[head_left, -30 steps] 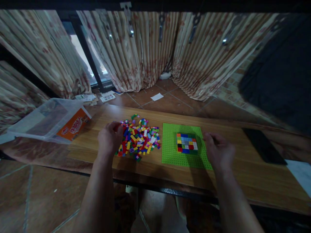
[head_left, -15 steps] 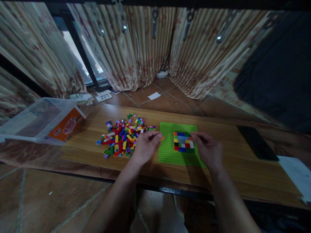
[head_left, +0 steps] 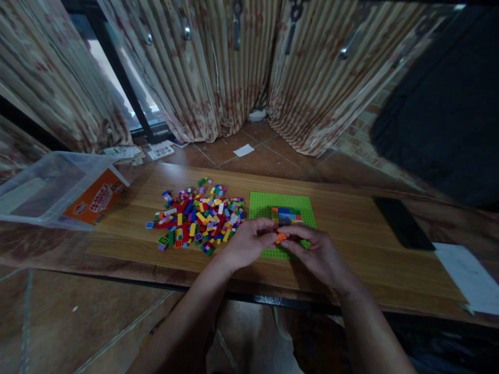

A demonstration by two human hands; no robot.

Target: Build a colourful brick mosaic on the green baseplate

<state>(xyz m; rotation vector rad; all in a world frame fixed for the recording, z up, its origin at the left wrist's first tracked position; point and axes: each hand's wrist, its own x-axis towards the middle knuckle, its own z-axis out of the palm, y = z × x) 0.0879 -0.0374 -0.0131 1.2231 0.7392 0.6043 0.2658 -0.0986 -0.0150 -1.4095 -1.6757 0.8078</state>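
An orange toy brick (head_left: 280,237) is pinched between both hands, over the near part of the green baseplate (head_left: 261,202). My left hand (head_left: 253,240) closes on its left side with thumb and fingers. From the right, the fingertips of my right hand (head_left: 315,250) also grip it. Just behind the fingers, a multicoloured block of bricks (head_left: 286,214) stands on the baseplate, its near part covered by my hands. To the left of my left hand spreads a pile of loose bricks (head_left: 198,215) in many colours.
A clear plastic box (head_left: 58,171) with an orange label stands at the table's left end. On the right lie a dark phone-like slab (head_left: 403,222) and a white sheet of paper (head_left: 463,275). Striped curtains (head_left: 234,78) hang beyond the wooden table (head_left: 351,228).
Both hands have come together in front of the brick block. My right hand has moved left from the block's right edge and now touches the orange brick. The view has shifted slightly.
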